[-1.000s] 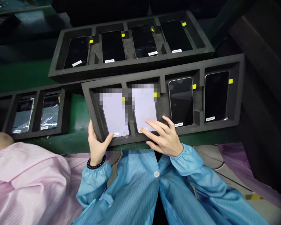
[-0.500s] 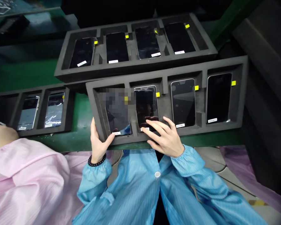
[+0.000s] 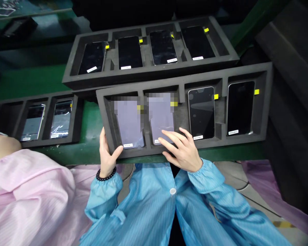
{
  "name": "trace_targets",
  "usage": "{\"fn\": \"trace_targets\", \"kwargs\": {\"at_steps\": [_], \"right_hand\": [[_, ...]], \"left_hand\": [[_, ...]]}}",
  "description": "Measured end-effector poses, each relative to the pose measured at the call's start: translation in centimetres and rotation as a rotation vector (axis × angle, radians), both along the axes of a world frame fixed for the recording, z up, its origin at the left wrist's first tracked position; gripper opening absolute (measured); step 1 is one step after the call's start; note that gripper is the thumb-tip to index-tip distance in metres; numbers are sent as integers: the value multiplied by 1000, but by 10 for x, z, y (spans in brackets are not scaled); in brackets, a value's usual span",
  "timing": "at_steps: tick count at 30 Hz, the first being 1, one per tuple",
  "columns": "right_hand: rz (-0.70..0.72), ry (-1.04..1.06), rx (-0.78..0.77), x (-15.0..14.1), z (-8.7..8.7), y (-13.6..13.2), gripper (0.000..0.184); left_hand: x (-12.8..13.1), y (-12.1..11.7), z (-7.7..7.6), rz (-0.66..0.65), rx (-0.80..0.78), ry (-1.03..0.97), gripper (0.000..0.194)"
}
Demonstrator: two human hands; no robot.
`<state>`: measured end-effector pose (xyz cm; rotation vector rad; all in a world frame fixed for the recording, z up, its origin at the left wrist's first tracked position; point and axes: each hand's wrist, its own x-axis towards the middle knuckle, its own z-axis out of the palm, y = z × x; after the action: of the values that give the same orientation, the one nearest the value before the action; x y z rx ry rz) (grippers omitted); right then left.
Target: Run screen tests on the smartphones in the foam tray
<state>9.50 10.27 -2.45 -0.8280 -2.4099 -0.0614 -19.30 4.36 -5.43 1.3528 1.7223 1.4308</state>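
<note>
A dark foam tray (image 3: 264, 102) lies in front of me with several phones in its slots. My left hand (image 3: 107, 155) grips its near left corner, thumb on the lower edge of the leftmost phone (image 3: 129, 123), whose screen is lit. My right hand (image 3: 181, 150) has its fingers spread, fingertips resting on the bottom of the second phone (image 3: 161, 114), also lit. The two phones to the right (image 3: 201, 112) (image 3: 240, 107) are dark.
A second foam tray (image 3: 74, 73) with several dark phones sits behind, overlapping the near one. A third tray (image 3: 74, 119) lies at the left on the green belt (image 3: 88, 136). A person in a pink sleeve (image 3: 28, 194) is close at my left. A dark wall rises at the right.
The two left phones' screens went dark half a second ago and are lit again now. Both hands have stayed where they were.
</note>
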Motion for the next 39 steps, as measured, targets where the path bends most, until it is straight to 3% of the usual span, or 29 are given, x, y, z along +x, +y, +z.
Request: {"fn": "trace_targets", "kwargs": {"at_steps": [5,11,18,25,34,39], "right_hand": [[19,-19,-26,0,1,-1,38],[10,20,-27,0,-1,0,45],[2,-39,-8,-1,1,0,35],[-9,-18,6,0,1,1,40],[18,-9,-8,-1,3,1,32],[19,14,0,0,1,1,37]], "left_hand": [[1,2,4,68,-75,148,99],[0,0,-1,17,-21,17,89],[2,2,6,77,-74,134,98],[0,0,1,47,-54,32,91],[3,3,6,96,-76,148,98],[0,-1,-1,47,-29,30,90]]}}
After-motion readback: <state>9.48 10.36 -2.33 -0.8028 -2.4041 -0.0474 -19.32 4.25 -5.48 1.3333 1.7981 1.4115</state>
